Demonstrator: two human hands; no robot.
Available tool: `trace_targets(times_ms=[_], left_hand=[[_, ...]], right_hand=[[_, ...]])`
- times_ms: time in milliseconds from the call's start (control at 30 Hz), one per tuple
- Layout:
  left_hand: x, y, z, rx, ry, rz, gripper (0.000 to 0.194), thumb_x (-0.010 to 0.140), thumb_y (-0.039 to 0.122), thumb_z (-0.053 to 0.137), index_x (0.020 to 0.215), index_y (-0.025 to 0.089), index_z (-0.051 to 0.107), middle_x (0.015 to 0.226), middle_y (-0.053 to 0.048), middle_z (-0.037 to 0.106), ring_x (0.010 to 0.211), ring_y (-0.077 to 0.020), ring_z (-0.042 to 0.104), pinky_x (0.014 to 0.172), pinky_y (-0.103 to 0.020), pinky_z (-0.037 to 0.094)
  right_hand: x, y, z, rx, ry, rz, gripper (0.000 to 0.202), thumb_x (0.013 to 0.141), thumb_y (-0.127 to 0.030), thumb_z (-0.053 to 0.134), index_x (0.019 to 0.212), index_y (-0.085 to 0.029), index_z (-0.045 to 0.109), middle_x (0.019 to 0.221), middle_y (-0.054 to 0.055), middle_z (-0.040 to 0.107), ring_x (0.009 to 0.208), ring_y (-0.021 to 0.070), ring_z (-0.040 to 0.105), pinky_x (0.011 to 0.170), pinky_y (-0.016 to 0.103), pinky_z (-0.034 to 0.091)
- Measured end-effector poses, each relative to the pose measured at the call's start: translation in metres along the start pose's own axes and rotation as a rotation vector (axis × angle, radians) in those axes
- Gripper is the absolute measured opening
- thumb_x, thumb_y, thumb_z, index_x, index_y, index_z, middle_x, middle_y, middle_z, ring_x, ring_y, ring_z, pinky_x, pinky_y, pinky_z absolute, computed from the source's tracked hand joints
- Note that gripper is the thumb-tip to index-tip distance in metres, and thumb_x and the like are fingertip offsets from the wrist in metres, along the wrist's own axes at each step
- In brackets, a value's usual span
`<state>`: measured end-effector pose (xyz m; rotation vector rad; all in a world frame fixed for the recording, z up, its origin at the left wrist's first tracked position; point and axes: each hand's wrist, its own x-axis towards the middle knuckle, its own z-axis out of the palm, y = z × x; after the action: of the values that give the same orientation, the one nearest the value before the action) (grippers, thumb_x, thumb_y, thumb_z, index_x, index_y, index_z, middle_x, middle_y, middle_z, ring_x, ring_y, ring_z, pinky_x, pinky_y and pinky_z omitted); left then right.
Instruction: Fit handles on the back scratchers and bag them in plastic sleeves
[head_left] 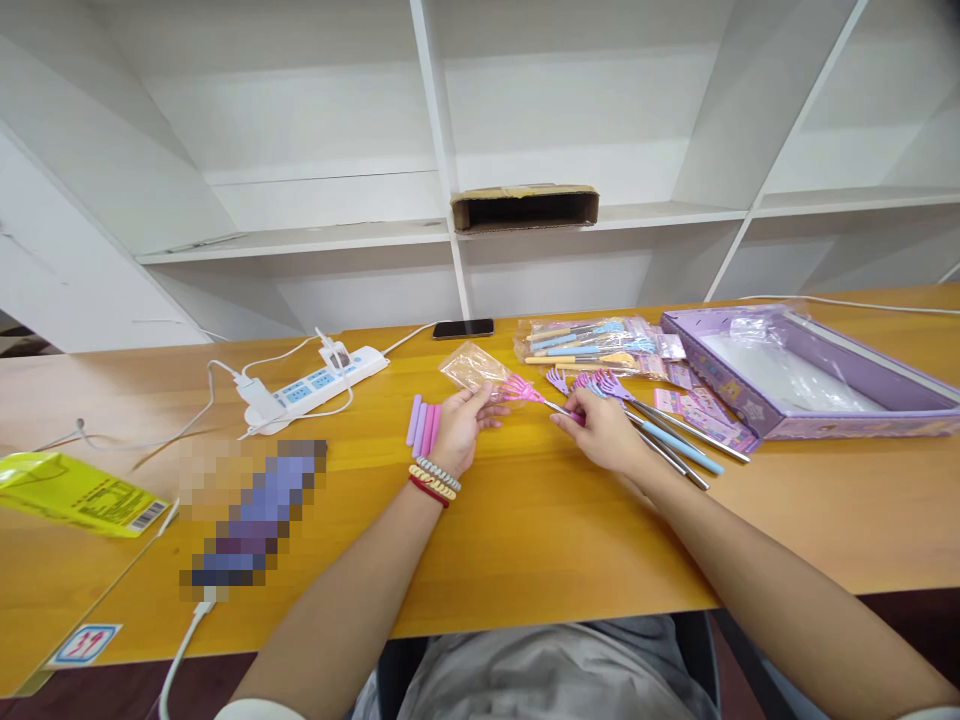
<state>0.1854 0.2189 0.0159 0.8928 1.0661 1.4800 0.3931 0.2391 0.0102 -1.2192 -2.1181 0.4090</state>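
Note:
My left hand (463,428) pinches a clear plastic bag (463,366) above the table. A pink claw-headed back scratcher (525,390) reaches across to it, its claw beside my left fingertips. Whether the claw is inside the bag's mouth, I cannot tell. My right hand (600,425) is closed on the scratcher's thin metal rod. Under and beyond that hand lie several more back scratchers (679,432) with purple and pink claws, metal rods and some blue handles. Several pink and purple handle sleeves (424,426) lie just left of my left hand.
Behind lie bagged scratchers (585,345) and printed cards (709,420). A purple display box (765,428) stands at the right. To the left are a power strip (322,385), a blurred phone-like device (259,515) and a yellow packet (75,495). A black phone (463,328) lies near the shelf.

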Motion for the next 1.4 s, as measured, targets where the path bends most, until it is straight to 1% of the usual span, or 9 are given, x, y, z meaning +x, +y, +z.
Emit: trace_targets(times_ms=[200, 300, 467, 600, 733, 933, 1067, 1233, 1400], left_hand=[[-0.0004, 0.0002, 0.0007, -0.039, -0.042, -0.004, 0.029, 0.069, 0.039, 0.066, 0.077, 0.012, 0.058, 0.067, -0.004, 0.064, 0.062, -0.0152, 0.064, 0.048, -0.021, 0.043], [0.0002, 0.0016, -0.0018, -0.050, -0.041, 0.014, 0.031, 0.069, 0.040, 0.066, 0.079, 0.012, 0.058, 0.069, -0.004, 0.064, 0.061, -0.0140, 0.063, 0.049, -0.021, 0.044], [0.0008, 0.0047, -0.0052, -0.064, 0.004, 0.042, 0.030, 0.066, 0.040, 0.068, 0.075, 0.013, 0.056, 0.077, -0.005, 0.065, 0.063, -0.0132, 0.062, 0.050, -0.021, 0.044], [-0.0003, 0.0049, -0.0043, -0.023, -0.033, 0.052, 0.028, 0.064, 0.037, 0.069, 0.074, 0.013, 0.058, 0.076, -0.004, 0.064, 0.067, -0.0159, 0.064, 0.050, -0.021, 0.044], [-0.0018, 0.0024, -0.0027, 0.043, -0.088, 0.078, 0.027, 0.067, 0.038, 0.067, 0.074, 0.012, 0.061, 0.070, -0.004, 0.063, 0.067, -0.0147, 0.062, 0.050, -0.021, 0.044], [-0.0023, 0.0016, -0.0021, 0.043, -0.091, 0.053, 0.028, 0.067, 0.038, 0.068, 0.077, 0.013, 0.060, 0.073, -0.004, 0.063, 0.065, -0.0129, 0.061, 0.051, -0.020, 0.044], [-0.0030, 0.0039, -0.0016, 0.010, -0.115, 0.051, 0.030, 0.067, 0.036, 0.068, 0.087, 0.014, 0.062, 0.081, -0.005, 0.065, 0.067, -0.0122, 0.062, 0.051, -0.020, 0.045], [-0.0041, 0.0041, -0.0006, 0.004, -0.176, 0.040, 0.026, 0.069, 0.035, 0.067, 0.083, 0.013, 0.064, 0.079, -0.005, 0.066, 0.067, -0.0121, 0.061, 0.051, -0.020, 0.045], [-0.0081, -0.0020, 0.0044, 0.058, -0.225, -0.005, 0.028, 0.067, 0.035, 0.069, 0.082, 0.012, 0.063, 0.082, -0.008, 0.067, 0.068, -0.0149, 0.063, 0.050, -0.021, 0.046]], right_hand=[[-0.0007, -0.0009, -0.0005, 0.059, -0.028, -0.081, 0.017, 0.078, -0.034, 0.053, 0.072, -0.020, 0.046, 0.058, -0.002, 0.051, 0.051, 0.0112, 0.042, 0.052, 0.024, 0.031], [0.0003, 0.0004, -0.0021, 0.051, -0.039, -0.094, 0.016, 0.078, -0.033, 0.054, 0.072, -0.020, 0.047, 0.057, -0.002, 0.051, 0.051, 0.0111, 0.042, 0.052, 0.024, 0.030], [0.0026, 0.0023, -0.0051, 0.022, -0.024, -0.064, 0.016, 0.077, -0.034, 0.054, 0.070, -0.020, 0.049, 0.057, -0.002, 0.051, 0.051, 0.0112, 0.042, 0.052, 0.024, 0.029], [0.0026, 0.0017, -0.0050, 0.035, -0.025, -0.046, 0.018, 0.078, -0.035, 0.054, 0.071, -0.020, 0.048, 0.056, -0.003, 0.051, 0.051, 0.0111, 0.042, 0.052, 0.023, 0.030], [0.0014, -0.0005, -0.0041, 0.070, -0.040, -0.044, 0.019, 0.078, -0.036, 0.054, 0.070, -0.020, 0.047, 0.056, -0.003, 0.049, 0.050, 0.0106, 0.041, 0.052, 0.023, 0.030], [-0.0003, -0.0028, -0.0038, 0.129, -0.047, -0.064, 0.019, 0.078, -0.035, 0.054, 0.070, -0.020, 0.046, 0.056, -0.003, 0.048, 0.051, 0.0102, 0.039, 0.051, 0.023, 0.031], [-0.0002, -0.0019, -0.0034, 0.123, -0.045, -0.064, 0.019, 0.078, -0.036, 0.054, 0.071, -0.020, 0.046, 0.056, -0.003, 0.048, 0.051, 0.0103, 0.040, 0.051, 0.023, 0.031], [-0.0007, -0.0011, -0.0036, 0.094, -0.042, -0.094, 0.018, 0.078, -0.034, 0.054, 0.070, -0.020, 0.047, 0.057, -0.003, 0.049, 0.051, 0.0105, 0.040, 0.052, 0.023, 0.031], [-0.0023, -0.0036, -0.0015, 0.088, -0.032, -0.110, 0.017, 0.079, -0.034, 0.054, 0.071, -0.020, 0.047, 0.057, -0.002, 0.050, 0.051, 0.0109, 0.041, 0.052, 0.023, 0.031]])
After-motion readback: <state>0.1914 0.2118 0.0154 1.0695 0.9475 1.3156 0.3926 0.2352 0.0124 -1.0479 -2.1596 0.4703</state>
